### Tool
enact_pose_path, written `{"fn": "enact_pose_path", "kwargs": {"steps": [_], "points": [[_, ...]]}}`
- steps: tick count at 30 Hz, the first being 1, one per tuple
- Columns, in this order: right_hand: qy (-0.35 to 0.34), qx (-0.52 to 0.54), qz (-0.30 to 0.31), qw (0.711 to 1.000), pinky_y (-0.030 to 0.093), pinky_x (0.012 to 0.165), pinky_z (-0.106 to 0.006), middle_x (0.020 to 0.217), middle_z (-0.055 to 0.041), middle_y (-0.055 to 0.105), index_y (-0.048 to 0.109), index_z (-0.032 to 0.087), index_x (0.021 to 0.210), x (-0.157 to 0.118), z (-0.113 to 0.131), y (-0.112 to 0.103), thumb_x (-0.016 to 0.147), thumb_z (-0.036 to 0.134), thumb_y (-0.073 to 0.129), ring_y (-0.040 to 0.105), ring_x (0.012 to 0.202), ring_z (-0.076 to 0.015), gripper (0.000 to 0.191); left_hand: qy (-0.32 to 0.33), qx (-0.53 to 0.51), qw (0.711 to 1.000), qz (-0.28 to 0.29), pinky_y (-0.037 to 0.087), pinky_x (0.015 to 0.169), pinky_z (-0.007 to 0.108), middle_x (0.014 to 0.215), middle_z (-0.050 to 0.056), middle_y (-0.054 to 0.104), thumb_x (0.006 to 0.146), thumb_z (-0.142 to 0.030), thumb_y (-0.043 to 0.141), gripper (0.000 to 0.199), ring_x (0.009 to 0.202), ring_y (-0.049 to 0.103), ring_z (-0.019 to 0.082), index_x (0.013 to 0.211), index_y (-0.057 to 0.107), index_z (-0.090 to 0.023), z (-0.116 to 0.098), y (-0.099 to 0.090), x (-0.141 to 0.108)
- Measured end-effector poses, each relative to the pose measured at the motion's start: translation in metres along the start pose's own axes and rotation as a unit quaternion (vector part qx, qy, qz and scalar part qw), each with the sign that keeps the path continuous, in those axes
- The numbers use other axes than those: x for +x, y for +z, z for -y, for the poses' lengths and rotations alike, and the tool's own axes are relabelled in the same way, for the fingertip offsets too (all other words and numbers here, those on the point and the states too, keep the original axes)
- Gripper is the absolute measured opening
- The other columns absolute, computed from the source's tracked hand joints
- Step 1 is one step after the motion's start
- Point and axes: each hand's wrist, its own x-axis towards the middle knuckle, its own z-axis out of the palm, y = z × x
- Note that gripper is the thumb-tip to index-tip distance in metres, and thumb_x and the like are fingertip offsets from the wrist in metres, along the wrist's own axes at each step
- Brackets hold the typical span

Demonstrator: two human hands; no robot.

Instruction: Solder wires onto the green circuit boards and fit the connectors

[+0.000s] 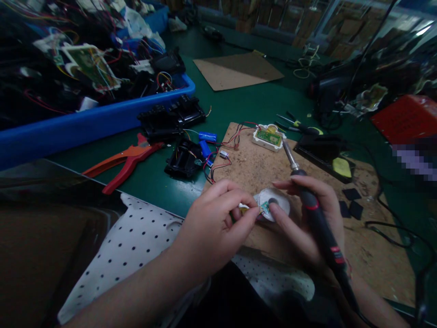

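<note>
My right hand [316,214] is wrapped round a black soldering iron [309,200], whose metal tip points away toward a white-cased green circuit board [271,136]. Its thumb reaches over a white round part [282,202] with a dark centre. Against that round part lies a small green circuit board [265,208]. My left hand [221,218] is closed in a pinch at the thin wires [260,212] on the small board's left edge. Something yellowish shows behind the left fingers, but what it is I cannot make out.
Under the hands lies a worn brown board [252,168]. To the left are red-handled cutters [129,159], black housings [184,159], blue cylindrical cells [207,136] and a full blue bin [102,114]. An iron stand with yellow sponge [341,167] and black squares [355,209] lie right.
</note>
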Motion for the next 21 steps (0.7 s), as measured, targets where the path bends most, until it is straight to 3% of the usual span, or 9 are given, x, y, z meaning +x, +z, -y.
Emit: {"fn": "enact_pose_path", "kwargs": {"steps": [4,9,15,19,21], "points": [[-0.007,-0.01,-0.003,1.0,0.053,0.095,-0.047,0.112,-0.0039,0.07,0.054,0.03,0.129,0.0002,0.0011,0.0003,0.075,0.017,0.079,0.068,0.103,-0.0236,0.06,0.034,0.004,0.999,0.013,0.045,0.054,0.021,0.108,0.004,0.065,0.087,-0.017,0.067,0.005,0.054,0.047,0.004,0.084,0.072,-0.019,0.0016,0.0017,0.0041],[-0.008,-0.012,0.001,1.0,0.052,0.098,-0.049,0.114,-0.0043,0.07,0.054,0.03,0.13,0.0005,0.0013,-0.0008,0.075,0.016,0.079,0.068,0.104,-0.0245,0.062,0.047,-0.014,0.997,0.057,0.043,0.058,0.021,0.101,-0.002,0.073,0.089,-0.014,0.064,0.011,0.051,0.047,0.003,0.078,0.062,-0.018,0.0033,0.004,0.0077],[-0.012,-0.005,-0.005,1.0,0.052,0.097,-0.048,0.115,-0.0041,0.069,0.054,0.029,0.131,-0.0005,0.0011,-0.0013,0.074,0.015,0.079,0.068,0.105,-0.0243,0.064,0.026,0.0,0.998,0.059,0.041,0.058,0.023,0.108,-0.007,0.075,0.09,-0.017,0.063,0.01,0.048,0.047,0.003,0.082,0.059,-0.02,0.0058,0.0072,0.0041],[-0.015,0.023,-0.067,0.997,0.053,0.095,-0.047,0.113,-0.0032,0.068,0.056,0.031,0.129,0.0008,0.0006,-0.0003,0.074,0.02,0.08,0.07,0.1,-0.0241,0.06,0.023,0.014,0.998,0.051,0.044,0.062,0.025,0.108,-0.005,0.076,0.089,-0.018,0.063,0.009,0.054,0.054,0.006,0.082,0.058,-0.021,0.0057,0.0082,0.0007],[-0.023,0.035,-0.133,0.99,0.053,0.091,-0.046,0.107,-0.0035,0.069,0.059,0.03,0.127,0.0033,0.0008,-0.0003,0.082,0.029,0.074,0.071,0.09,-0.0228,0.048,0.021,0.016,0.999,0.044,0.045,0.065,0.027,0.104,-0.003,0.077,0.089,-0.017,0.063,0.01,0.063,0.062,0.009,0.081,0.057,-0.021,0.0063,0.0092,-0.0008]]}}
